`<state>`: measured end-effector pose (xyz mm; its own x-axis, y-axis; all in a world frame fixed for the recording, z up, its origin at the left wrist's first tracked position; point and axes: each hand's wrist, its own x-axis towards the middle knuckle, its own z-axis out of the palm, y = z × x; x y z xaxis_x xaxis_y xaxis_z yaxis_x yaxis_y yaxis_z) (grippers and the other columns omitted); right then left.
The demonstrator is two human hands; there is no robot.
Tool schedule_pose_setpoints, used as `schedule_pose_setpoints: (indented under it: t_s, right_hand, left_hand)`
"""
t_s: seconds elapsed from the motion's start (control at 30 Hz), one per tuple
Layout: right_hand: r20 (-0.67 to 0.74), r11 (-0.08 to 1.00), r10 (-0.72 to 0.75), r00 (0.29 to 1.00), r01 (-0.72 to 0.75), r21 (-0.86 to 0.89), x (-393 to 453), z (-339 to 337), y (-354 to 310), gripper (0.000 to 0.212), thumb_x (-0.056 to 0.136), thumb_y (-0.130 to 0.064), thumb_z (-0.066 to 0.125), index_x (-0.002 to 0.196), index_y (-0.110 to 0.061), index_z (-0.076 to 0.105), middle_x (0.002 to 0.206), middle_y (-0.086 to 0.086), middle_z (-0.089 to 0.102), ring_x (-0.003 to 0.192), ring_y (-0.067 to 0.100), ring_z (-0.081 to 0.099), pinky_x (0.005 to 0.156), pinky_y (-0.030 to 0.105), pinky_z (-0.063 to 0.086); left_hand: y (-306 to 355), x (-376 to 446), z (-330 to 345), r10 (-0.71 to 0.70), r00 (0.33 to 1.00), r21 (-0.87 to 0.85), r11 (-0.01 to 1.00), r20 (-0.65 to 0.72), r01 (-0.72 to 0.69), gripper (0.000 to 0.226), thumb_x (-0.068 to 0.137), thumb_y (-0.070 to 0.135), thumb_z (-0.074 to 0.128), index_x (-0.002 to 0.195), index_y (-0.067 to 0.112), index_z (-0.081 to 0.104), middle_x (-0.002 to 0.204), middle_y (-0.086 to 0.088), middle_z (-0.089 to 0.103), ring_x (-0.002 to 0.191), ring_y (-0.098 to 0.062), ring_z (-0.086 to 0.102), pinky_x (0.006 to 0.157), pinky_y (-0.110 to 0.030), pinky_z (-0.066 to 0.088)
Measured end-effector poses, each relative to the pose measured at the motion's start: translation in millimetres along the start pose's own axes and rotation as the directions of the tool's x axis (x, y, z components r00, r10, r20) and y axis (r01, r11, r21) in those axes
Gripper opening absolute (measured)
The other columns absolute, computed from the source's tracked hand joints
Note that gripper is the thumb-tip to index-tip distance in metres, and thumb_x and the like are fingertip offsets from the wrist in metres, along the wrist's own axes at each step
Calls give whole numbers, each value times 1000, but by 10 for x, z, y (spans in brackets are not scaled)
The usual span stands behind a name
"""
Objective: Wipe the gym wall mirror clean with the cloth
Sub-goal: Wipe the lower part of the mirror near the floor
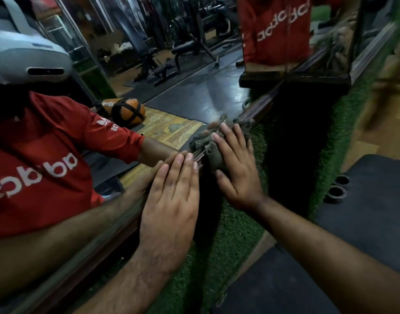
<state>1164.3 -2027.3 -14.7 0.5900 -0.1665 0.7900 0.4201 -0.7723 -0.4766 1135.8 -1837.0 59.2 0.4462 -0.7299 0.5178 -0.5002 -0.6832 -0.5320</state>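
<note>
Pressing the grey cloth [213, 155] w/ your right hand [236, 168], fingers flat and together on it, you're at the mirror [194, 94] bottom edge by the wooden frame [258, 109]. Left hand [172, 200] lies flat and empty on the frame/glass, fingers together. Risk: that bare palm prob. smears fresh prints on the glass; cloth could snag on the frame lip & slip out. Green turf [235, 234] sits just below; dark bench pad [364, 200] to your right crowds the elbow.
</note>
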Motion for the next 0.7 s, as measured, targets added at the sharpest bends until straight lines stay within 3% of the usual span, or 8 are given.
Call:
schedule_pose_setpoints:
  t_s: [0.07,0.17,0.3,0.37,0.43,0.5,0.57,0.7]
  right_hand:
    - [-27,1000,-15,1000,15,-1,22,-83,121,71,93,-34,46,160,-15,35,171,11,24,161,31,11,126,62,15]
    - [-98,975,201,975,-189,119,74,45,-187,71,91,-33,46,160,-17,36,171,0,20,162,27,6,128,60,10]
    - [-7,1000,4,1000,-4,31,-220,127,-344,71,92,-28,47,160,-15,34,172,8,21,162,28,6,128,58,11]
    - [-76,990,122,990,-117,73,-165,104,-325,69,93,-28,46,160,-14,34,172,10,20,162,25,4,128,61,13]
    - [-67,965,237,969,-227,134,-112,183,-613,70,93,-30,45,161,-19,32,174,1,14,162,22,-1,130,54,4]
    - [-3,988,132,991,-131,75,-194,264,-905,71,92,-31,45,161,-24,32,174,-4,14,162,22,1,130,47,-2]
    - [8,999,36,999,-37,27,-294,259,-880,69,93,-31,46,160,-24,34,173,1,20,162,24,7,130,52,5]
    - [-155,938,324,933,-296,179,-180,321,-975,66,93,-29,43,158,-25,36,172,1,21,162,23,4,128,62,13]
  left_hand:
    - [-81,-129,-36,-4,1000,5,1000,-6,4,59,96,9,24,152,-8,33,162,-25,26,152,-38,23,125,-50,13]
    - [-198,-341,-73,-10,1000,30,999,-20,10,59,96,9,22,153,-8,30,163,-25,23,153,-37,21,126,-50,10]
    - [-241,-400,-54,11,999,43,999,-42,-9,58,98,10,22,152,-7,32,162,-26,24,152,-38,22,125,-49,12]
    - [-257,-428,-81,25,999,31,999,-39,-24,58,97,10,23,151,-7,35,161,-26,27,151,-38,25,124,-49,13]
    - [-340,-560,-134,5,999,14,1000,-43,-5,58,96,11,25,150,-7,38,159,-26,30,150,-38,27,124,-49,15]
    - [-449,-724,-163,-16,998,12,1000,-62,17,58,96,11,26,150,-7,37,160,-25,30,151,-39,26,124,-49,15]
    - [-505,-819,-155,-5,997,25,1000,-73,7,58,96,11,24,151,-8,36,161,-25,27,151,-39,24,124,-49,14]
    - [-497,-800,-103,18,993,25,1000,-116,-15,58,99,12,21,153,-10,28,162,-28,20,153,-42,14,127,-50,9]
